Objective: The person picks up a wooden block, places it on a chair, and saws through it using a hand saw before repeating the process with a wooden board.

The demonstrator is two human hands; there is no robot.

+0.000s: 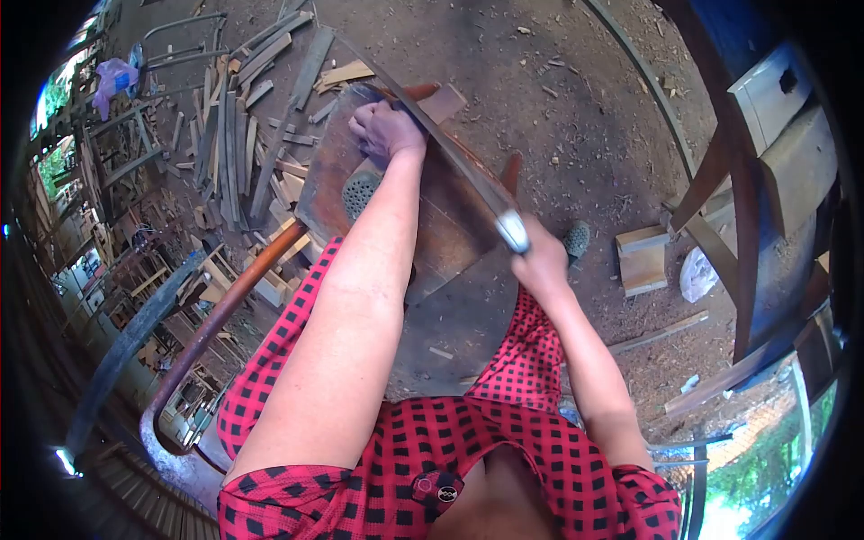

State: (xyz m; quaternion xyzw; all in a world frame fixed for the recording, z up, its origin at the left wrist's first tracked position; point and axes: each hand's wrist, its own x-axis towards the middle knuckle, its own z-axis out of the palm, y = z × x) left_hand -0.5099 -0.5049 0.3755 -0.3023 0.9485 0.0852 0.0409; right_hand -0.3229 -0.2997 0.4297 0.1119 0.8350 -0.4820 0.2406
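Note:
My right hand (pixel 543 263) is wrapped round the pale handle of what looks like a handsaw (pixel 459 162). Its long narrow blade slants up and left, past my left hand (pixel 391 130), above a brown wooden surface (pixel 441 234). That left hand is closed, knuckles up, on the wood beside the blade; what its fingers grip is hidden. A short flat wooden piece (pixel 444 103) juts out beyond the blade to the right. The handle end is slightly smeared by motion.
A perforated green clog (pixel 361 193) shows beside my left forearm, another clog (pixel 577 238) right of my right hand. Wood offcuts (pixel 236 135) are heaped at left. A curved metal tube (pixel 229 301) stands near my left side. A wooden block (pixel 642 261) and plastic bag (pixel 698 274) lie at right.

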